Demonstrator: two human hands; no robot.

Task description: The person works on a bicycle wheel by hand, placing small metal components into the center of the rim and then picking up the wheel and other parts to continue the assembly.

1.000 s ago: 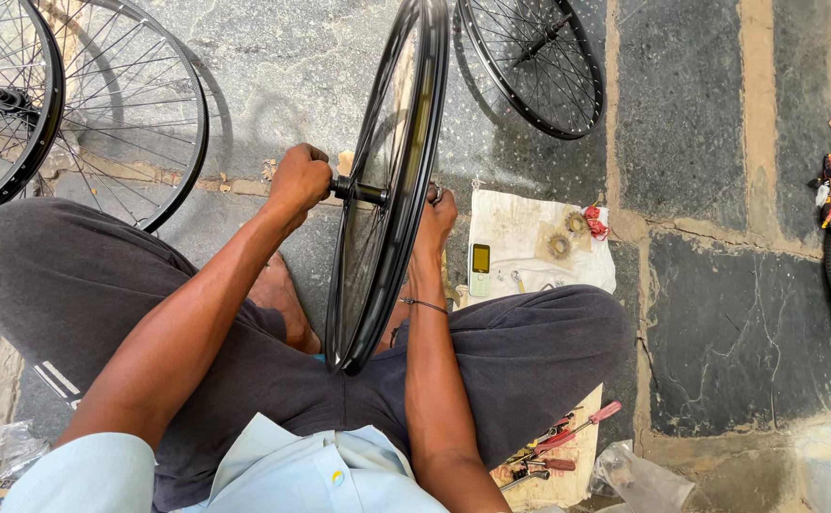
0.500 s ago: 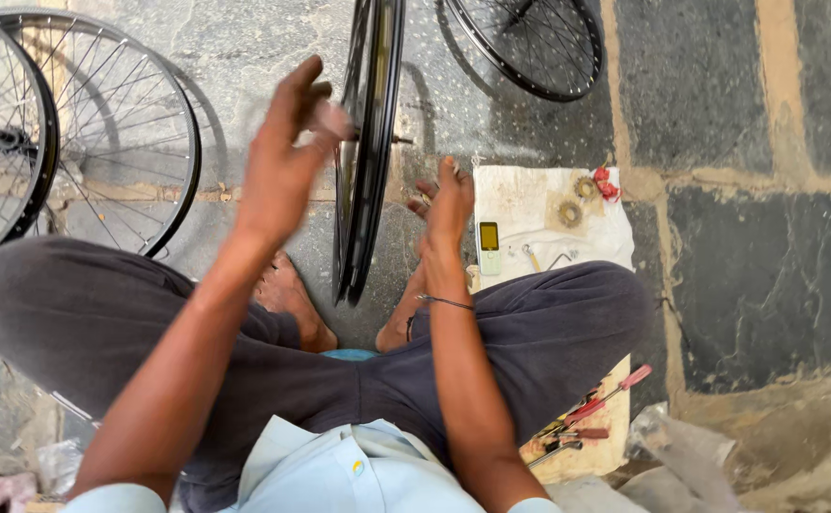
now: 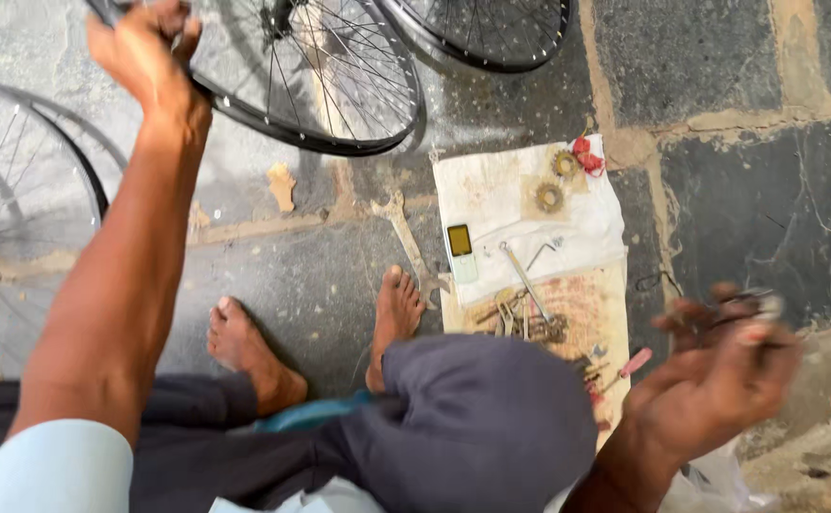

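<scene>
Item: black spoked bicycle wheel (image 3: pixel 330 76), lying tilted over the stone floor (image 3: pixel 719 180) near its far edge, hub toward the top of the view, rim running from upper left down to a low point just beyond the bare feet. Held at the rim by the left hand (image 3: pixel 144 52), fingers curled around the rim at the wheel's left side, arm stretched forward.

Right hand (image 3: pixel 719 370): raised near the right edge of the floor, blurred; fingers loosely bent and partly spread. Something small and pale seems to sit at the fingertips, but whether it is pinched cannot be told.

Second wheel (image 3: pixel 491 38): black rim and spokes, at the far edge, just right of the held wheel, partly cut off by the frame.

Third wheel (image 3: pixel 16 190): at the left edge, spokes and rim showing behind the left arm.

White cloth (image 3: pixel 491 199): spread on the floor right of the feet, grimy. On it: two small brass-coloured toothed cogs (image 3: pixel 550 197) near its far corner, a red scrap (image 3: pixel 586 157) beside them, a small phone with a yellow screen (image 3: pixel 461 252) at its left edge, a long metal tool (image 3: pixel 526 275) and a bent hex key (image 3: pixel 546 252).

Printed paper sheet (image 3: pixel 586 304): just nearer than the cloth, carrying a heap of small dark metal tools (image 3: pixel 520 323).

Flat spanner (image 3: pixel 406 233): on the bare stone between the cloth and the right foot (image 3: pixel 396 318). Left foot (image 3: pixel 244 351) near it, both bare; dark trousers (image 3: pixel 472 427) at the near edge.
</scene>
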